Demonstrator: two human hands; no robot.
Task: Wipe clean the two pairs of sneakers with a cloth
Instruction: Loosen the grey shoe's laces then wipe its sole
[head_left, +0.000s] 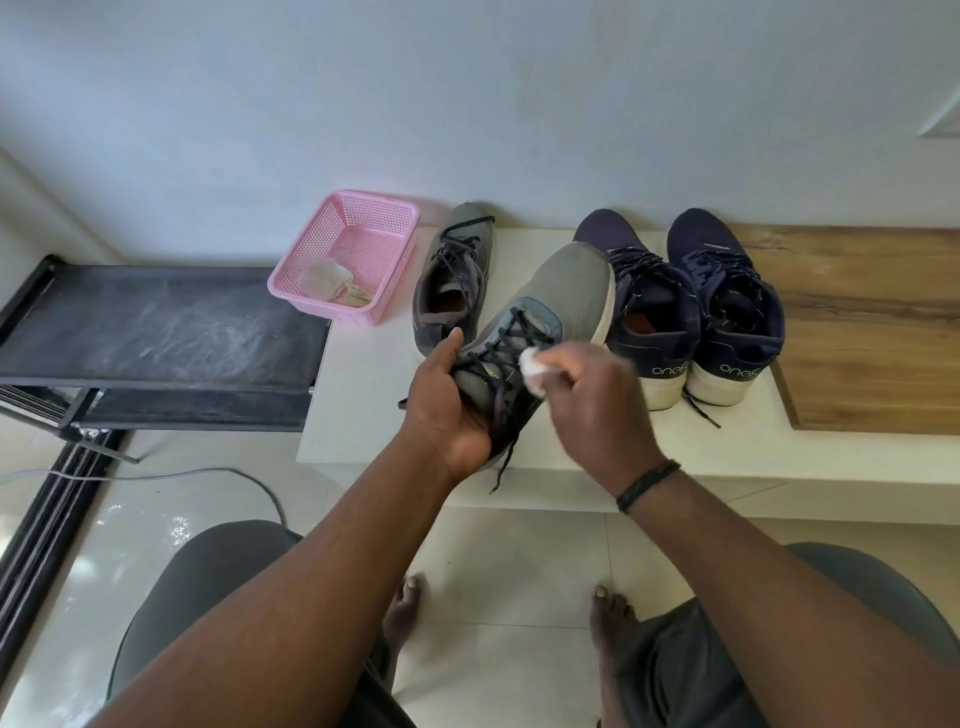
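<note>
Left hand (447, 410) cradles the grey sneaker (540, 332) above the desk (363, 405); right hand (592, 400) pinches a cloth (531, 365) at its laces; loose grip could drop it; navy pair (691, 306) at 2 o'clock.

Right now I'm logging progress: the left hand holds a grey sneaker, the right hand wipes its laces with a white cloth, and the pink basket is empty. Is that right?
Not quite: the pink basket is not empty; a crumpled pale cloth lies in it, as the head view shows. The rest stands: the left hand holds the grey sneaker, and the right hand wipes its laces with a white cloth.
</note>
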